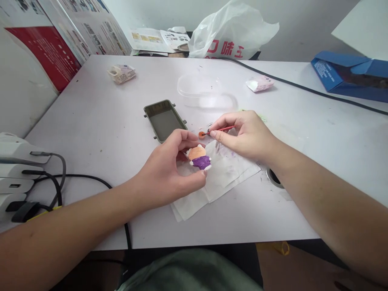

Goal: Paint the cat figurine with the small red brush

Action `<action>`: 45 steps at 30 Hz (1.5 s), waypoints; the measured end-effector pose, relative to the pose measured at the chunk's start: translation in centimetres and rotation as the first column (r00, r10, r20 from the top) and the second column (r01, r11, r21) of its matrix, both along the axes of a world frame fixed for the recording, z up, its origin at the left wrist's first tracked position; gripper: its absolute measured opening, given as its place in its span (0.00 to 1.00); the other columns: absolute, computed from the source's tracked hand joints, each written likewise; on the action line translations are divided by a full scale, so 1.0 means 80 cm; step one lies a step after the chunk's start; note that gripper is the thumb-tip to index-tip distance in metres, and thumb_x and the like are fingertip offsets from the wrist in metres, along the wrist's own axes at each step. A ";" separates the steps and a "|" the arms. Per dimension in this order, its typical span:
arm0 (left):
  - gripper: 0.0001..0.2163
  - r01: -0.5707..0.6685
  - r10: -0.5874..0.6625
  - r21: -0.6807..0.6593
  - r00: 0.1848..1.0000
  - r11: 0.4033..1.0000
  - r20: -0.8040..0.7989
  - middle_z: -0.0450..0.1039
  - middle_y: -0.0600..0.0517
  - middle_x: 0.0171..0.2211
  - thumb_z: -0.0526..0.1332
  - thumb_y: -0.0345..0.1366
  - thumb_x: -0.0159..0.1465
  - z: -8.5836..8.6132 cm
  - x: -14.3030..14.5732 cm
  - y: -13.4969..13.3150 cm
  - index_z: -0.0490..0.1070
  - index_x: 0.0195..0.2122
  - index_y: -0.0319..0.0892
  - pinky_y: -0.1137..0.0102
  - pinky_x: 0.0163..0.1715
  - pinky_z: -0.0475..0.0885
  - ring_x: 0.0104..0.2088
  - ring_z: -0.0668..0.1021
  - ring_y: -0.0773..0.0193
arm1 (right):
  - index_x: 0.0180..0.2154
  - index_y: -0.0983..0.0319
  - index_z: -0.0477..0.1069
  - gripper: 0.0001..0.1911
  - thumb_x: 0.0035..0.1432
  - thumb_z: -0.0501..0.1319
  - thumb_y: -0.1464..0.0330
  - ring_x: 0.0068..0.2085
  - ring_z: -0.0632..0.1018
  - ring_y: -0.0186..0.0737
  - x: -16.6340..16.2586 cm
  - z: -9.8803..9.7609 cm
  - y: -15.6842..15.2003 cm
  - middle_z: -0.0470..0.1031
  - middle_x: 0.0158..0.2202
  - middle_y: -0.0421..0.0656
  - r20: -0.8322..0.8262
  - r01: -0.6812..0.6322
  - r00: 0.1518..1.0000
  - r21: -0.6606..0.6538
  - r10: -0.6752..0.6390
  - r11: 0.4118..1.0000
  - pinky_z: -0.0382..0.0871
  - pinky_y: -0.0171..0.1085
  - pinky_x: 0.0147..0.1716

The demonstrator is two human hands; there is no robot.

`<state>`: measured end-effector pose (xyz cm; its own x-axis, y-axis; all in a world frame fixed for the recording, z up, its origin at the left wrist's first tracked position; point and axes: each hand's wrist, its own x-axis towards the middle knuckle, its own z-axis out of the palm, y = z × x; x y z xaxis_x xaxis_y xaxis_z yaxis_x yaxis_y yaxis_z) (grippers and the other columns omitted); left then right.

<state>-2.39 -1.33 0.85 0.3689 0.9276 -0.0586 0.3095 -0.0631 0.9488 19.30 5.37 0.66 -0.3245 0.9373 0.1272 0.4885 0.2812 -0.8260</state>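
Holding one figurine [199, 158], one brush [226, 129]

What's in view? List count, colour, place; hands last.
figurine: 1, orange-purple-white, centre
brush: 1, red, centre
pot: 1, orange, brush tip
paper sheets: 2+, white, centre
tray: 1, olive, beyond figurine
plasticware: count unclear, clear, beyond tray
packets: 2, pale, back
box: 1, blue, right
bag: 1, white, back
prints: several, multicoloured, back left
cables: several, dark, both sides
adapters: several, white, left
rimmed object: 1, silver, right
table: 1, white, middle
clothing: 1, green, bottom
left hand: 1, bare, holding figurine
right hand: 1, bare, holding brush
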 end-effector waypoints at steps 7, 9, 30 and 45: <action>0.20 0.079 -0.026 -0.208 0.969 0.975 0.247 0.76 0.49 0.50 0.68 0.35 0.63 0.006 0.001 0.005 0.65 0.54 0.46 0.67 0.45 0.73 0.46 0.77 0.62 | 0.36 0.62 0.81 0.07 0.56 0.67 0.66 0.36 0.81 0.40 -0.003 0.002 -0.002 0.83 0.36 0.44 0.004 -0.008 1.000 -0.019 0.008 1.000 0.75 0.38 0.31; 0.20 0.066 0.007 -0.266 0.964 0.962 0.267 0.76 0.50 0.50 0.69 0.37 0.63 0.009 -0.002 0.009 0.67 0.55 0.47 0.68 0.42 0.74 0.46 0.78 0.62 | 0.37 0.62 0.81 0.07 0.56 0.67 0.68 0.37 0.82 0.41 -0.003 0.002 -0.001 0.83 0.36 0.44 -0.002 -0.005 1.000 -0.008 0.005 1.000 0.75 0.38 0.33; 0.10 0.048 0.101 -0.396 0.932 0.917 0.348 0.78 0.54 0.44 0.70 0.37 0.62 0.017 -0.009 0.017 0.78 0.45 0.49 0.66 0.48 0.77 0.44 0.80 0.63 | 0.40 0.60 0.82 0.09 0.58 0.64 0.69 0.41 0.82 0.44 -0.002 0.000 0.002 0.84 0.40 0.44 0.019 -0.027 0.999 0.037 0.026 0.999 0.76 0.42 0.41; 0.20 0.013 0.115 -0.353 0.934 0.935 0.338 0.78 0.49 0.49 0.74 0.32 0.57 0.012 -0.011 0.018 0.72 0.49 0.47 0.67 0.40 0.80 0.44 0.82 0.60 | 0.42 0.61 0.82 0.09 0.60 0.64 0.68 0.42 0.83 0.44 -0.006 -0.001 -0.001 0.84 0.41 0.46 -0.076 -0.057 0.996 -0.038 0.054 0.998 0.77 0.43 0.43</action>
<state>-3.26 0.09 1.82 0.3774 0.8905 -0.2542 -0.0506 0.2939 0.9545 18.83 5.30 0.55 -0.3670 0.9229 0.1162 0.4094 0.2724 -0.8708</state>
